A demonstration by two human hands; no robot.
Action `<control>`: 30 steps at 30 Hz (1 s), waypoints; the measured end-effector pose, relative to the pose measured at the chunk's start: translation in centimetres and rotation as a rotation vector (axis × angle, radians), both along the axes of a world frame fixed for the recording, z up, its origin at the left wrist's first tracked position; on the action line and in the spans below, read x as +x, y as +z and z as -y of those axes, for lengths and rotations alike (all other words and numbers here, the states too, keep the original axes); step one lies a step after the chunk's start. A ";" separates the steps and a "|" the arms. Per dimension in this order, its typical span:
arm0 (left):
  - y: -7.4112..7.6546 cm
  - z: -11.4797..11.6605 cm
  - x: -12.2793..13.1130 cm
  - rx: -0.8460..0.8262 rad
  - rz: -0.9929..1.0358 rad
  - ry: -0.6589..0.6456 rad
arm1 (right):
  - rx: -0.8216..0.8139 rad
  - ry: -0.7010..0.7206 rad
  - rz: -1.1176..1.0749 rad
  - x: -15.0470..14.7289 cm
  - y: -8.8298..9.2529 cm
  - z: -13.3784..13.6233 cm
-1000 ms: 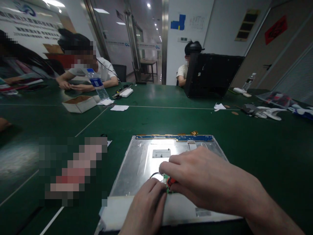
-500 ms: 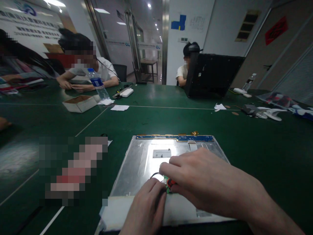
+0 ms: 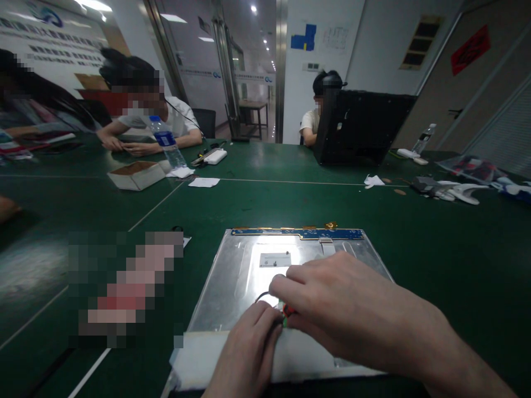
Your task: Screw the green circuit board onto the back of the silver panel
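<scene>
A flat silver panel (image 3: pixel 224 276), with a blue circuit strip (image 3: pixel 269 232) along its far edge and a white band (image 3: pixel 199 354) at its near side, lies in front of me. Over its middle my left hand (image 3: pixel 253 342) and my right hand (image 3: pixel 327 304) meet. Between their fingertips shows a small green piece (image 3: pixel 285 321), which looks like a circuit board, with red and black wiring (image 3: pixel 287 309) against it. My left fingers are pinched at the green piece's left side. The right fingers are curled closed over the wiring. A thin dark wire (image 3: pixel 262 294) loops out above the left hand. Most of the small parts are hidden.
Left of the panel lies a blurred-out pinkish object (image 3: pixel 136 282). Farther back are an open white box (image 3: pixel 136 177), a water bottle (image 3: pixel 165 141) and paper (image 3: pixel 204 182). A large black casing (image 3: pixel 365 130) stands opposite, with people seated around the green table (image 3: pixel 257 199).
Both hands stay at nearly the same spot over the panel. The right fingertips have shifted very slightly, and a little less of the wiring shows. The rest has not visibly moved.
</scene>
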State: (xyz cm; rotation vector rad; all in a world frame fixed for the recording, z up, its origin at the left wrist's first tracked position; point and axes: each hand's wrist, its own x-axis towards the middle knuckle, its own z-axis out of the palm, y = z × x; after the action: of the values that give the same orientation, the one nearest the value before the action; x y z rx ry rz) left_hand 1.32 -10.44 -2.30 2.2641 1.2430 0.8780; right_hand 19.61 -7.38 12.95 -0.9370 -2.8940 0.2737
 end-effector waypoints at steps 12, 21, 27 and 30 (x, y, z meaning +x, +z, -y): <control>0.3 0.1 0.2 -0.039 -0.019 -0.004 | -0.039 -0.025 -0.010 0.1 0.1 0.1; 0.4 0.1 0.2 -0.028 -0.026 0.008 | -0.030 -0.013 -0.002 0.0 0.0 0.1; 0.3 0.1 0.1 -0.033 -0.028 0.000 | -0.017 -0.035 0.015 0.1 -0.1 0.2; 0.2 0.1 0.1 -0.038 -0.028 0.008 | -0.029 -0.023 0.005 0.1 0.0 0.3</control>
State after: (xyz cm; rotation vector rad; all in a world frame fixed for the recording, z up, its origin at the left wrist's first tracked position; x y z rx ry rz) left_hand 1.45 -10.59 -2.06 2.2508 1.2710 0.8208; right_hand 19.72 -7.64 13.00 -0.9762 -2.8890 0.3133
